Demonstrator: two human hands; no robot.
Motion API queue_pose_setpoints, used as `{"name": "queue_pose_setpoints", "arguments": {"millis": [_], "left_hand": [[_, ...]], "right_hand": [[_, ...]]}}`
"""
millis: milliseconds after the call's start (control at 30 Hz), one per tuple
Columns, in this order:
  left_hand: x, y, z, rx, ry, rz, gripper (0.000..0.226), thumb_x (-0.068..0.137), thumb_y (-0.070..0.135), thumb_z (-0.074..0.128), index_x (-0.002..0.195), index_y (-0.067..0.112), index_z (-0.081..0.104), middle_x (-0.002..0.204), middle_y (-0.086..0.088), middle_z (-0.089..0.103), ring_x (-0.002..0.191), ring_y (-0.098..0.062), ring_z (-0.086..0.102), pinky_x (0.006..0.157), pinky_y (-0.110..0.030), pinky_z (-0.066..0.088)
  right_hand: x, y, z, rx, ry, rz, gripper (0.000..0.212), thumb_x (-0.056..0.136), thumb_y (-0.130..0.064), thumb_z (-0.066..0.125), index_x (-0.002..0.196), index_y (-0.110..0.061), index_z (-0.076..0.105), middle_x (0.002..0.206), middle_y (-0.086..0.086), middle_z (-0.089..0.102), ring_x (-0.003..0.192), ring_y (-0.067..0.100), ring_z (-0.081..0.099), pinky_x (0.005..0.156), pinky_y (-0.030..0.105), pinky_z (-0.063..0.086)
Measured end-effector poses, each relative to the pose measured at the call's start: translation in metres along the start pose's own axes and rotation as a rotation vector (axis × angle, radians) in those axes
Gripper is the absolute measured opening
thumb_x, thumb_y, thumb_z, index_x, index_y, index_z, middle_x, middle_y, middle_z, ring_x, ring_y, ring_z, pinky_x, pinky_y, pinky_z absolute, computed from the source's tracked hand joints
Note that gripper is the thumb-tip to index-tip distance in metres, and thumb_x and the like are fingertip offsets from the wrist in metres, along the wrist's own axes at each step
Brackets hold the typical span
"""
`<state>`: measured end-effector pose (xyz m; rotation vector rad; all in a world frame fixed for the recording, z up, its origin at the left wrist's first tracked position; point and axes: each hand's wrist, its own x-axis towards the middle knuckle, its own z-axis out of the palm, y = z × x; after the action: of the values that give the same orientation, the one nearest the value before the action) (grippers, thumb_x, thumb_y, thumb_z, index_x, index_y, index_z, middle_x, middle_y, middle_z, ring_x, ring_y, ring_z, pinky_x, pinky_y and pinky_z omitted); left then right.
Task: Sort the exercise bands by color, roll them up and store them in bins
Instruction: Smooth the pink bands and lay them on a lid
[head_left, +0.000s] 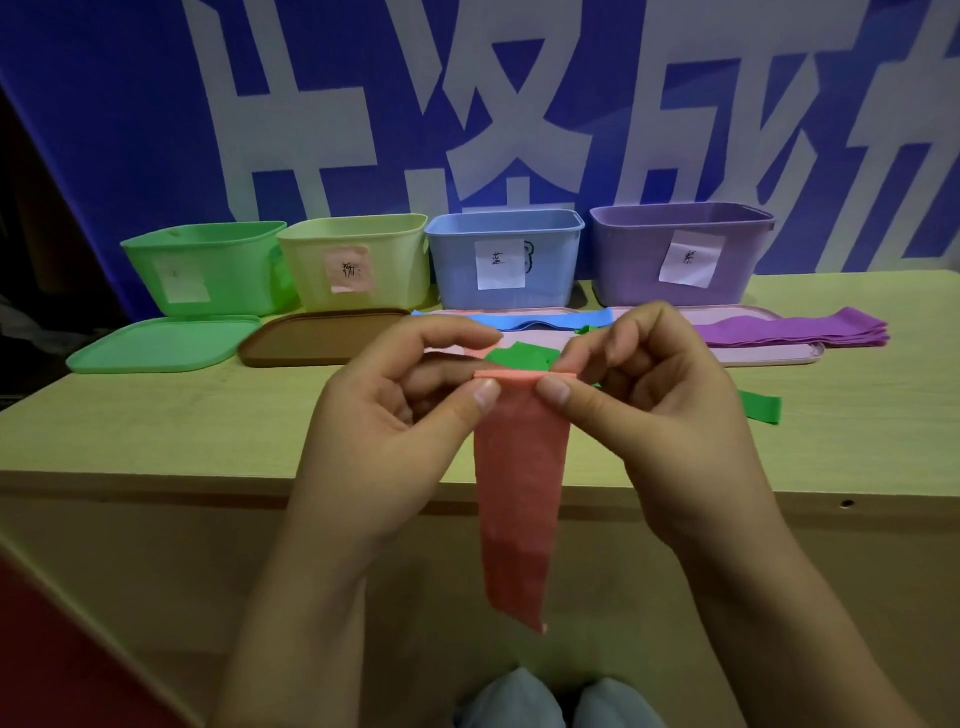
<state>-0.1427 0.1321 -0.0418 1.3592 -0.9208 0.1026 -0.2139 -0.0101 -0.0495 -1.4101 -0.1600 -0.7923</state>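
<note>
Pink band (517, 499): top edge folded over, the rest hanging limp.
Left hand (395, 421): pinches the fold's left corner.
Right hand (649, 410): pinches its right corner.

Matt, faintly grainy rubbery sheet for the pink band (517, 499) pinched in both grips. Beyond them, smooth semi-gloss plastic bins (506, 260) with paper labels (500, 264); beneath, pale wood-grain laminate worktop (156, 415), low sheen.
</note>
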Motion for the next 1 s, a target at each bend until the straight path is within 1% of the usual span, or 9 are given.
{"name": "queue_pose_setpoints", "arguments": {"millis": [133,267,367,433,567,667,800,900,1000], "left_hand": [[0.001,-0.004,0.0,-0.112,-0.093,-0.097,0.038,0.067,0.012,0.075,0.102,0.025,0.071,0.088,0.004,0.074,0.086,-0.007,0.067,0.073,-0.018,0.052],[0.002,-0.012,0.006,-0.152,-0.021,-0.156,0.02,0.069,0.017,0.069,0.082,0.03,0.077,0.085,0.003,0.074,0.085,-0.01,0.068,0.071,-0.02,0.052],[0.004,-0.01,0.013,-0.182,0.068,-0.106,0.018,0.07,0.013,0.067,0.074,0.028,0.077,0.075,0.005,0.074,0.076,-0.007,0.067,0.067,-0.018,0.052],[0.007,-0.007,0.015,-0.194,0.128,-0.047,0.021,0.07,0.01,0.066,0.073,0.027,0.077,0.073,0.009,0.073,0.072,-0.003,0.066,0.066,-0.016,0.05],[0.011,-0.007,0.015,-0.053,0.197,0.057,0.018,0.072,0.008,0.071,0.076,0.025,0.074,0.071,0.012,0.072,0.071,-0.002,0.065,0.066,-0.015,0.049],[0.013,-0.006,0.013,-0.096,0.304,0.036,0.012,0.069,0.017,0.069,0.076,0.026,0.072,0.071,0.013,0.072,0.072,-0.001,0.065,0.067,-0.016,0.05],[0.021,0.001,0.003,-0.119,0.428,0.072,0.014,0.069,0.022,0.067,0.082,0.024,0.072,0.076,0.011,0.073,0.081,-0.008,0.067,0.075,-0.023,0.053],[0.025,0.007,-0.005,-0.117,0.486,0.133,0.011,0.07,0.026,0.068,0.079,0.028,0.074,0.076,0.014,0.072,0.083,-0.007,0.067,0.076,-0.023,0.052],[0.028,0.012,-0.011,-0.05,0.517,0.167,0.012,0.075,0.028,0.067,0.086,0.028,0.07,0.076,0.017,0.071,0.086,-0.004,0.067,0.077,-0.023,0.053]], "right_hand": [[0.003,0.002,-0.002,0.131,-0.029,-0.008,0.047,0.053,0.003,0.082,0.071,-0.017,0.043,0.067,0.0,0.064,0.069,0.017,0.059,0.065,0.026,0.052],[0.0,0.005,-0.001,0.066,-0.043,-0.066,0.03,0.066,0.0,0.071,0.078,-0.015,0.047,0.072,-0.006,0.064,0.071,0.011,0.059,0.065,0.023,0.051],[-0.007,0.019,-0.004,-0.166,-0.095,-0.052,0.026,0.071,-0.012,0.071,0.092,-0.018,0.056,0.082,-0.006,0.066,0.077,0.013,0.063,0.069,0.029,0.054],[-0.018,0.037,-0.002,-0.296,-0.212,0.023,0.017,0.075,-0.017,0.071,0.089,-0.018,0.062,0.084,-0.002,0.068,0.077,0.015,0.065,0.068,0.03,0.054],[-0.043,0.08,0.001,-0.269,-0.268,0.186,0.013,0.079,-0.016,0.069,0.074,-0.027,0.064,0.066,-0.014,0.065,0.062,-0.002,0.058,0.057,0.015,0.044],[-0.05,0.099,-0.001,-0.328,-0.281,0.216,0.009,0.08,-0.022,0.07,0.077,-0.029,0.066,0.074,-0.01,0.068,0.069,0.0,0.061,0.061,0.019,0.048],[-0.053,0.114,-0.002,-0.435,-0.35,0.212,0.007,0.083,-0.023,0.069,0.084,-0.017,0.067,0.078,-0.007,0.067,0.072,0.005,0.061,0.067,0.026,0.051],[-0.054,0.119,0.002,-0.465,-0.406,0.19,0.018,0.085,-0.021,0.068,0.076,-0.034,0.06,0.07,-0.023,0.062,0.068,-0.003,0.057,0.063,0.014,0.044],[-0.054,0.127,0.003,-0.503,-0.444,0.231,0.022,0.086,-0.024,0.066,0.078,-0.042,0.057,0.074,-0.022,0.063,0.075,-0.002,0.06,0.069,0.017,0.049]]}}
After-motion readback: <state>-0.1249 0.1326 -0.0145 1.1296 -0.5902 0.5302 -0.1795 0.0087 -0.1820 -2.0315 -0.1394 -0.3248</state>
